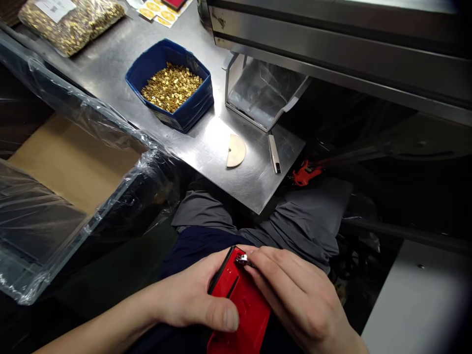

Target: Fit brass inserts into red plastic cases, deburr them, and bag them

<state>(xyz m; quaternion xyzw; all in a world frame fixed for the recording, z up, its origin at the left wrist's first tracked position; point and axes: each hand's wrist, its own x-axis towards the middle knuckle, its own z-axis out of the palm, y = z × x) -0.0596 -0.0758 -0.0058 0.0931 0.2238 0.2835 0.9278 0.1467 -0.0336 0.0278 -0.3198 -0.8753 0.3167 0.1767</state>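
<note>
Above my lap, my left hand (199, 290) is closed around a flat red plastic part (249, 309) with a black edge and a dark slot. Its thumb lies across the red face. My right hand (298, 290) pinches a small shiny metal tool (242, 259) that looks like a nail clipper, mostly covered by the fingers. The tool's tip is at the far end of the red part, by its corner. Whether it bites on anything there is too small to tell.
On the metal table (254, 187) stand a blue bin (188, 115) of small brass pieces and a clear-grey bin (254, 98). A half-round disc (236, 151) and a white pen-like tool (274, 153) lie near its edge. A plastic-lined crate (121, 182) stands left; orange-handled cutters (306, 173) lie right.
</note>
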